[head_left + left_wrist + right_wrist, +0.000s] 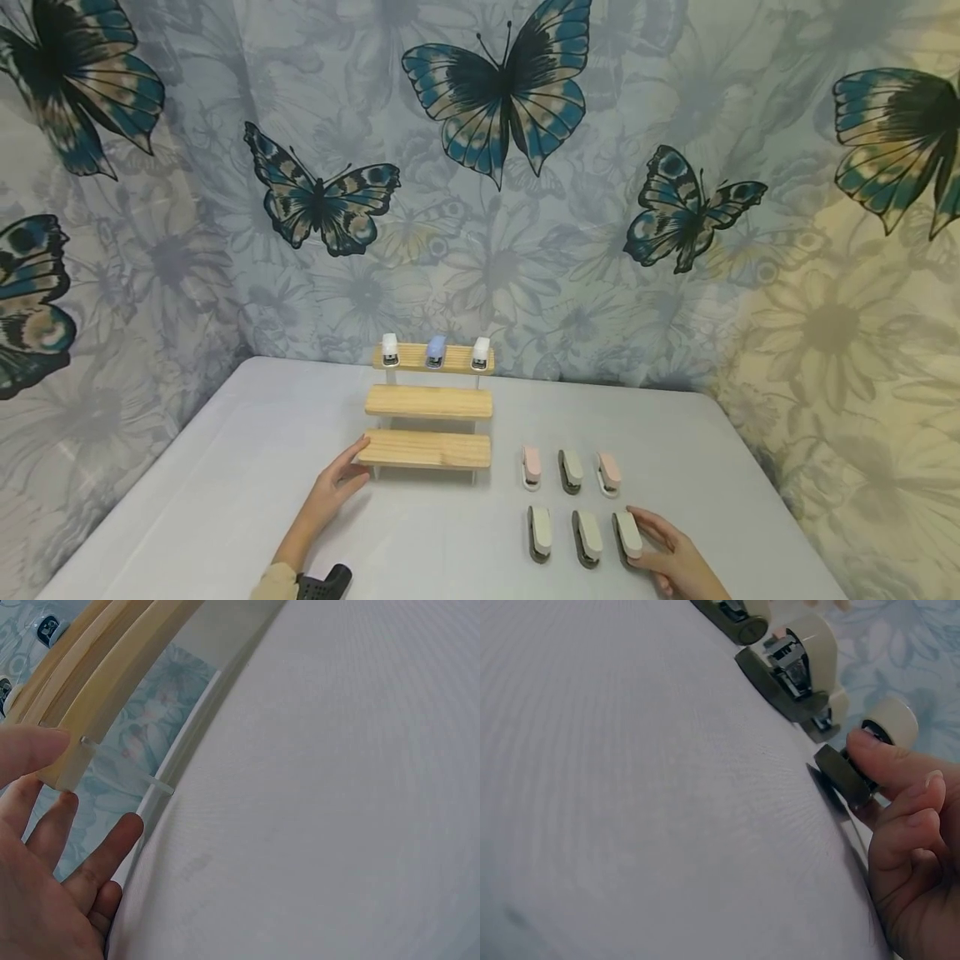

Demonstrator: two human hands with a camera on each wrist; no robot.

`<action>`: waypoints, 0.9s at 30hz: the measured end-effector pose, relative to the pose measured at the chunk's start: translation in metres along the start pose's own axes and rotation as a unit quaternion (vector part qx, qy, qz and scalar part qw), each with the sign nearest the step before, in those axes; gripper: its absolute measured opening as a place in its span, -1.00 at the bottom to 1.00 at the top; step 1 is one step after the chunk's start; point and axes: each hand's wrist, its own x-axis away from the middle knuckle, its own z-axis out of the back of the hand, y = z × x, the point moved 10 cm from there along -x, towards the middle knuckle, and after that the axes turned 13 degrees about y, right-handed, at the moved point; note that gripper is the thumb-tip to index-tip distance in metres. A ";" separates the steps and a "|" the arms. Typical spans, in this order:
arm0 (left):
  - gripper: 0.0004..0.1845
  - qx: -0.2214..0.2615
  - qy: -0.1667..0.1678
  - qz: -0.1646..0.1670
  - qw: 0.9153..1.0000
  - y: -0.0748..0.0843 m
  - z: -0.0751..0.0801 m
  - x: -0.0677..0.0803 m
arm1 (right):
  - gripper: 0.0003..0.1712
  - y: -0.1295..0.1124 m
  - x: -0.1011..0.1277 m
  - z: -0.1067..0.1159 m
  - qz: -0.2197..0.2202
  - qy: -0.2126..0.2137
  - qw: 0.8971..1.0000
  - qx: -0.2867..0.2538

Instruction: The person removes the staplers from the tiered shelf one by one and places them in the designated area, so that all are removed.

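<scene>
In the head view my left hand (337,485) is at the left end of the lowest board of a three-tier wooden display stand (431,450). The left wrist view shows the thumb over that board's end (67,769) and fingers under it, pinching it. At the right, my right hand (670,557) grips a cream stapler (628,536) with a dark base between thumb and fingers. Close up, this stapler (896,720) is tilted, its base edge (840,776) near the white surface. Two similar staplers, one in the middle (588,535) and one at left (539,531), share its row.
Behind that row stand a pink stapler (531,467), a pale green stapler (571,471) and another pink stapler (608,473). On the stand's top tier sit a white stapler (390,350), a lavender stapler (436,352) and a second white one. Butterfly-printed cloth (502,275) backs the white table (285,417).
</scene>
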 end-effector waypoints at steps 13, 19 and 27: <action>-0.49 0.005 -0.014 -0.019 1.000 0.006 -0.006 -0.005 | -0.11 0.004 0.000 0.006 -0.006 -0.002 1.000 0.016; -0.49 0.005 -0.007 -0.012 1.000 0.008 -0.003 -0.005 | -0.10 -0.001 0.001 -0.001 0.033 -0.014 0.999 0.006; -0.49 0.001 -0.012 -0.010 1.000 0.001 -0.001 -0.003 | -0.08 -0.002 0.004 -0.006 0.041 -0.021 0.998 0.034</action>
